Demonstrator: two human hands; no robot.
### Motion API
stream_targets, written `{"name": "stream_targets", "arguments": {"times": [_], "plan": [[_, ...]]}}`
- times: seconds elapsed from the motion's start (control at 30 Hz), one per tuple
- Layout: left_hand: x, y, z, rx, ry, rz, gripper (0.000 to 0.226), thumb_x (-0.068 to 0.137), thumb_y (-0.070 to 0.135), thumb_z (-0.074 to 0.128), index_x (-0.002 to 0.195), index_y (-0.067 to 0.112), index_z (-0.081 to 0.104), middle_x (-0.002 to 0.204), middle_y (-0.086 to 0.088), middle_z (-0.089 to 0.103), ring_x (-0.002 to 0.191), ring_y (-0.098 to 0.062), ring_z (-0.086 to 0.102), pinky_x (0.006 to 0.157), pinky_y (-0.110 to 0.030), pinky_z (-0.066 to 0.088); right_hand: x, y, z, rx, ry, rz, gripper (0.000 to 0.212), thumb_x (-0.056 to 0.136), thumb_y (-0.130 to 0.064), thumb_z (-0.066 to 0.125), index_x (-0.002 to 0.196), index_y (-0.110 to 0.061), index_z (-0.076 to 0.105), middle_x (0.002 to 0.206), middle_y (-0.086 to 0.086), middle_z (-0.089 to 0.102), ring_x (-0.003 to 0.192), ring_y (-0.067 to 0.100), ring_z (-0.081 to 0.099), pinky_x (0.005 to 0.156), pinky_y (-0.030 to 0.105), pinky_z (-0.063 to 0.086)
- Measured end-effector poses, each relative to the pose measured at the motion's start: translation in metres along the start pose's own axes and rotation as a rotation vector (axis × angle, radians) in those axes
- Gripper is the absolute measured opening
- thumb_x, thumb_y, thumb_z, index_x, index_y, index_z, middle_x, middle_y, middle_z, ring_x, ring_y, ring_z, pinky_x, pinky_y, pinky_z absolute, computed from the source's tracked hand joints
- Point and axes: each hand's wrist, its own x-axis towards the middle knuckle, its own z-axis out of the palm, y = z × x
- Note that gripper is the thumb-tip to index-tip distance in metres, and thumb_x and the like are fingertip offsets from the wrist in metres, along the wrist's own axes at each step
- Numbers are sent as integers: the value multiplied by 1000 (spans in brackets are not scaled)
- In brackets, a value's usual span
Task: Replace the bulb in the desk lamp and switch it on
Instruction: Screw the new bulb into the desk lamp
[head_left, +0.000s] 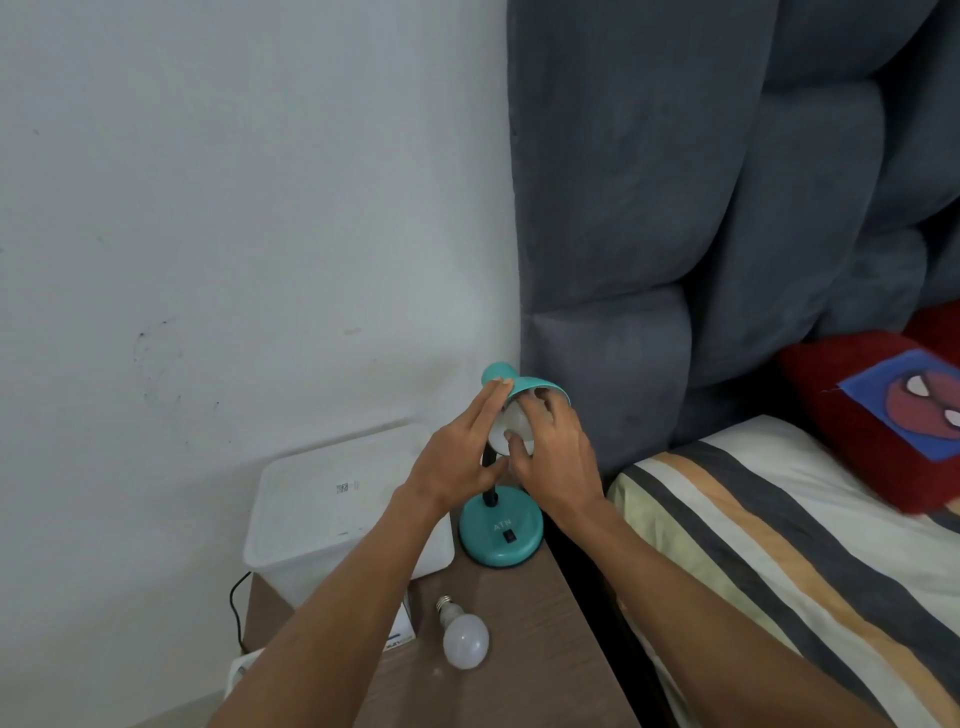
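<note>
Teal metal forms the desk lamp (501, 535), which stands at the far right corner of the wooden counter (524, 670), its round base carrying a small black rocker switch (509, 534) and a dark neck rising to the tilted shade (540, 387). The left hand (460, 457) lies flat along the shade's near left rim, fingers straight and together, fingertips touching the teal edge, thumb reaching down towards the neck. The right hand (558, 457) curls around the white bulb in the shade (506, 423), thumb pressed on the bulb's front and the other fingers wrapped over its far side into the shade's mouth. A second white bulb (464, 638) lies on its side on the counter, well in front of the lamp base, screw cap pointing away towards the lamp. Just left of it, partly hidden under the left forearm, sits a small white carton (404, 626). A white lidded plastic box (337, 499) rests at the counter's back left, against the pale wall (234, 208). To the right, a grey padded headboard (701, 182) rises beside a bed with a striped pillow (779, 545) and a red cushion (883, 415).
</note>
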Motion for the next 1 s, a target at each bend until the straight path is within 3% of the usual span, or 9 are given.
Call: {"name": "stream_targets", "arguments": {"times": [0.1, 0.23, 0.37, 0.5, 0.73, 0.83, 0.93, 1.0], "plan": [[0, -1, 0, -8, 8, -3, 97, 88, 36, 76, 162, 25, 14, 169, 0, 26, 97, -34, 71, 90, -36, 60, 1, 5, 1, -21, -43, -19, 60, 84, -15, 72, 139, -12, 49, 138, 12, 52, 126, 30, 52, 92, 45, 56], [1, -2, 2, 0, 11, -7, 99, 88, 37, 76, 162, 28, 12, 169, 4, 24, 91, -35, 71, 86, -37, 61, 2, 3, 1, 87, 5, 98, 54, 87, -21, 72, 136, -11, 52, 134, 10, 59, 116, 28, 60, 95, 39, 52], [0, -2, 4, -3, 8, -6, 98, 89, 36, 77, 163, 26, 13, 169, 3, 25, 94, -34, 71, 90, -36, 60, 0, 3, 2, 17, -21, 35, 64, 84, -19, 75, 139, -12, 46, 138, 12, 50, 123, 29, 54, 95, 38, 51], [0, -1, 1, 0, 5, -1, 99, 88, 34, 78, 163, 26, 14, 168, 2, 26, 94, -34, 71, 90, -35, 60, 1, 3, 4, 61, -22, 91, 59, 87, -21, 72, 139, -10, 47, 135, 11, 56, 121, 27, 57, 98, 36, 50], [2, 2, 1, 15, -6, -10, 100, 87, 29, 79, 163, 25, 14, 169, 0, 25, 100, -30, 70, 87, -39, 60, 5, -7, -4, 175, 25, 215, 55, 83, -23, 74, 133, -14, 53, 126, 6, 63, 110, 22, 63, 92, 26, 48], [0, 8, -7, 19, -44, -31, 103, 87, 32, 77, 164, 26, 9, 171, 2, 17, 119, -26, 64, 91, -39, 60, 0, -11, -8, 124, 48, 186, 57, 81, -26, 71, 133, -13, 53, 131, 5, 59, 117, 21, 57, 95, 24, 43], [-11, 14, -22, 16, -14, -106, 100, 90, 50, 71, 164, 22, 11, 172, 2, 16, 151, -16, 34, 111, -27, 44, -8, -20, -18, 99, 81, 125, 53, 80, -28, 66, 130, -14, 57, 128, 3, 61, 117, 20, 55, 92, 26, 44], [-25, 13, -35, 46, 14, -184, 94, 91, 51, 70, 163, 21, 18, 170, 1, 23, 154, -15, 27, 114, -30, 39, -12, -29, -21, 109, 86, 65, 48, 80, -27, 65, 125, -13, 61, 123, 4, 64, 113, 21, 58, 88, 30, 49]]}}
